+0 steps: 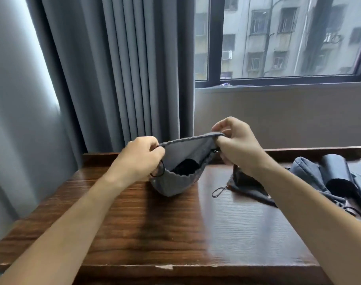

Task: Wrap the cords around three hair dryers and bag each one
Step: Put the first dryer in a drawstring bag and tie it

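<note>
Grey drawstring bag [175, 182]: held above the middle of the desk [175, 233], its bottom touching or just above the wood (cannot tell which). Mouth pulled wide between the two hands. A dark shape [185, 167] sits inside; most likely a hair dryer, but only its black top shows.

Left hand [138, 159]: fingers curled, pinching the left end of the bag's rim. A black drawstring loop [160, 171] hangs below this hand.

Right hand [235, 140]: fingers [220, 125] and thumb curled, pinching the right end of the rim, held a little higher than the left. The far edge of the rim runs taut between both hands.

To the right on the desk: a second grey bag [251, 190] lying flat, largely hidden behind the right forearm, with a dark object at its top end and a short black cord loop [218, 191] trailing toward the centre. Further right, a third grey bag [307, 173] just beside a black hair dryer [338, 171]; the dryer's right side is cut off by the frame edge, and its cord [358, 214] is only partly visible.

Behind the desk: grey curtains [124, 68] on the left, a window [288, 38] on the right, a building beyond it, blurred.
</note>
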Demonstrator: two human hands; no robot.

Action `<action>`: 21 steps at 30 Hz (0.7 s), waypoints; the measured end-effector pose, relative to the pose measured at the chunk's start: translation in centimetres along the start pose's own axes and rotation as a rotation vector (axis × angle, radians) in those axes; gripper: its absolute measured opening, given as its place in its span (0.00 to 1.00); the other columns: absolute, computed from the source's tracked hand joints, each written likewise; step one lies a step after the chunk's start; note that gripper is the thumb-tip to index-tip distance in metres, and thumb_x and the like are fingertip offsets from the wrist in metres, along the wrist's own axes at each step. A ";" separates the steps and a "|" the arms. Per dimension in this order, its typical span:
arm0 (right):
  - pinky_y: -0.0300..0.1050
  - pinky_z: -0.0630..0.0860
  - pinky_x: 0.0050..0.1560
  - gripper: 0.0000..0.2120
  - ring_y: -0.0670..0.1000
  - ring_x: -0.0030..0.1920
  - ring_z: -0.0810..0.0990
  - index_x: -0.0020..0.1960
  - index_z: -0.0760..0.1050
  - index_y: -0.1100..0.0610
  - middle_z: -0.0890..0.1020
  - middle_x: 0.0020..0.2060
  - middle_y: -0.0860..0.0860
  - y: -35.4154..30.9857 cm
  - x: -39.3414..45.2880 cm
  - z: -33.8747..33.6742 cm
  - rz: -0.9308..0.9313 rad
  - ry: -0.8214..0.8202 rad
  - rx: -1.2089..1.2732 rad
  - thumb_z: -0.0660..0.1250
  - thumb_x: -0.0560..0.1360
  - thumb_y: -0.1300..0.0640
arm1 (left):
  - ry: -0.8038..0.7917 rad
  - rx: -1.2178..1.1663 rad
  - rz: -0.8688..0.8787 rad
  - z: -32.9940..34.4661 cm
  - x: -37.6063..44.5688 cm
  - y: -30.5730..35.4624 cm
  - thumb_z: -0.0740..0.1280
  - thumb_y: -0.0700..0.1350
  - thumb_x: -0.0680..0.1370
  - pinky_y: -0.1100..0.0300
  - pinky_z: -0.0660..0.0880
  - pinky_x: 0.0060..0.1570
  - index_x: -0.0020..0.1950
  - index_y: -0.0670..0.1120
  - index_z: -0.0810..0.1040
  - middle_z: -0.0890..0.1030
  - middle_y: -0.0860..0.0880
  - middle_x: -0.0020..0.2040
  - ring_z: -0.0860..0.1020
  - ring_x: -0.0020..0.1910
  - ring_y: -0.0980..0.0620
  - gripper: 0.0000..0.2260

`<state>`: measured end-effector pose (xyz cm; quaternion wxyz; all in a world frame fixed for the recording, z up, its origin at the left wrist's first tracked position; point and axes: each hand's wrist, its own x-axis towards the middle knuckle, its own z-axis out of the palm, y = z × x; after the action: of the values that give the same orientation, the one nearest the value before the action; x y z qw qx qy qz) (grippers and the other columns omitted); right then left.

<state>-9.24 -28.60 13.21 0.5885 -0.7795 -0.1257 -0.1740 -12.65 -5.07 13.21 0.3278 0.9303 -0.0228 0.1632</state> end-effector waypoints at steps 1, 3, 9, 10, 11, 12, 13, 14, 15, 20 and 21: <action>0.40 0.65 0.22 0.11 0.50 0.21 0.68 0.49 0.77 0.59 0.78 0.34 0.58 -1.0 1.8 -0.2 0.007 0.018 0.024 0.60 0.75 0.71 | -0.021 -0.060 -0.024 -1.0 1.5 0.7 0.63 0.44 0.79 0.49 0.81 0.37 0.40 0.43 0.76 0.80 0.48 0.27 0.82 0.31 0.42 0.10; 0.40 0.63 0.23 0.10 0.52 0.23 0.68 0.50 0.78 0.61 0.77 0.32 0.58 -2.8 5.1 -0.4 0.044 0.034 0.075 0.60 0.75 0.70 | -0.028 -0.177 -0.077 -3.3 4.1 2.4 0.62 0.40 0.79 0.52 0.79 0.32 0.36 0.44 0.74 0.77 0.46 0.25 0.78 0.25 0.44 0.11; 0.36 0.63 0.22 0.12 0.48 0.22 0.67 0.51 0.79 0.63 0.74 0.27 0.54 -6.0 10.1 -0.3 0.165 -0.093 0.177 0.59 0.78 0.73 | 0.009 -0.261 -0.146 -6.2 8.3 5.7 0.63 0.39 0.78 0.62 0.76 0.24 0.37 0.42 0.74 0.71 0.47 0.23 0.76 0.21 0.46 0.10; 0.36 0.65 0.22 0.11 0.48 0.23 0.68 0.51 0.79 0.63 0.74 0.26 0.54 -5.9 10.3 -0.3 0.189 -0.120 0.173 0.60 0.78 0.73 | -0.009 -0.263 -0.159 -5.9 8.6 5.8 0.64 0.40 0.79 0.62 0.75 0.24 0.37 0.42 0.74 0.70 0.47 0.22 0.76 0.21 0.47 0.10; 0.37 0.66 0.22 0.11 0.49 0.23 0.69 0.52 0.79 0.63 0.75 0.26 0.54 -5.5 10.4 -0.3 0.216 -0.143 0.174 0.60 0.78 0.73 | -0.024 -0.271 -0.169 -5.5 8.8 5.8 0.64 0.40 0.79 0.62 0.75 0.25 0.37 0.42 0.74 0.70 0.48 0.22 0.76 0.21 0.47 0.10; 0.37 0.66 0.23 0.11 0.49 0.23 0.69 0.53 0.79 0.63 0.75 0.25 0.54 -5.1 10.3 -0.3 0.241 -0.159 0.182 0.60 0.79 0.72 | -0.036 -0.281 -0.178 -5.1 8.9 5.8 0.64 0.40 0.79 0.61 0.75 0.25 0.36 0.42 0.74 0.70 0.48 0.22 0.76 0.21 0.47 0.11; 0.37 0.67 0.23 0.11 0.49 0.23 0.70 0.54 0.79 0.63 0.75 0.25 0.54 -4.5 10.2 -0.2 0.262 -0.171 0.195 0.60 0.79 0.72 | -0.048 -0.293 -0.186 -4.7 8.9 5.7 0.64 0.40 0.79 0.61 0.75 0.25 0.36 0.42 0.74 0.70 0.48 0.22 0.76 0.21 0.47 0.11; 0.38 0.67 0.23 0.11 0.49 0.24 0.70 0.54 0.79 0.63 0.75 0.26 0.54 -4.0 10.1 -0.2 0.279 -0.186 0.209 0.60 0.79 0.72 | -0.060 -0.307 -0.195 -4.3 8.8 5.6 0.64 0.40 0.79 0.61 0.75 0.26 0.35 0.42 0.74 0.70 0.48 0.23 0.76 0.21 0.47 0.12; 0.38 0.68 0.24 0.10 0.49 0.25 0.71 0.55 0.79 0.63 0.76 0.28 0.54 -3.7 9.9 -0.2 0.289 -0.206 0.224 0.61 0.80 0.71 | -0.066 -0.324 -0.199 -4.0 8.8 5.5 0.64 0.40 0.79 0.61 0.75 0.26 0.35 0.42 0.73 0.69 0.48 0.23 0.76 0.20 0.48 0.12; 0.42 0.76 0.29 0.06 0.53 0.31 0.79 0.51 0.80 0.61 0.81 0.39 0.58 -3.9 8.5 -1.5 0.267 -0.337 0.263 0.65 0.80 0.67 | -0.104 -0.386 -0.181 -3.5 8.2 5.1 0.62 0.39 0.81 0.61 0.71 0.22 0.39 0.40 0.74 0.69 0.48 0.22 0.73 0.19 0.48 0.10; 0.44 0.78 0.32 0.03 0.54 0.33 0.80 0.51 0.80 0.61 0.80 0.41 0.59 -4.1 8.2 -1.7 0.260 -0.360 0.265 0.66 0.81 0.64 | -0.120 -0.390 -0.173 -3.5 8.0 5.1 0.62 0.38 0.81 0.61 0.70 0.21 0.39 0.40 0.74 0.69 0.48 0.22 0.73 0.19 0.48 0.10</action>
<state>-3.67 -29.15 20.63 0.6711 -0.7236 -0.1488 0.0626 -6.82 -6.42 21.39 0.5124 0.8558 0.0066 0.0714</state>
